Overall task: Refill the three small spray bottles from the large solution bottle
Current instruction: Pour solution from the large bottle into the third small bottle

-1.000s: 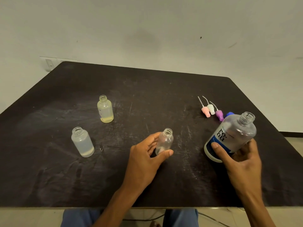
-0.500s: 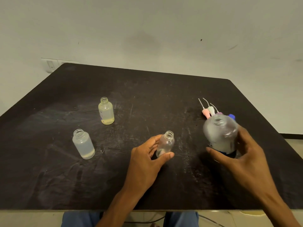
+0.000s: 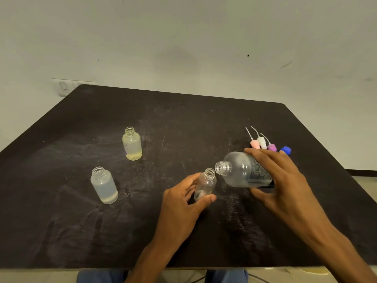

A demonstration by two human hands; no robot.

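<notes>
My left hand (image 3: 183,201) grips a small clear bottle (image 3: 205,183) that stands uncapped on the black table (image 3: 183,123). My right hand (image 3: 279,180) holds the large solution bottle (image 3: 242,170) tipped on its side, its open mouth right beside the small bottle's neck. No liquid stream is visible. Two more uncapped small bottles stand to the left: a yellowish bottle (image 3: 132,144) further back and a cloudy white bottle (image 3: 104,185) nearer, each with a little liquid at the bottom.
Pink, white and purple spray heads (image 3: 263,142) with dip tubes lie in a row at the right, behind my right hand, with a blue cap (image 3: 286,150) beside them. A wall socket plate (image 3: 65,86) sits behind the table's far left corner.
My right hand has lifted the large bottle, swung it left and tipped it so its mouth points at the small bottle. My left hand has kept its grip in place.
</notes>
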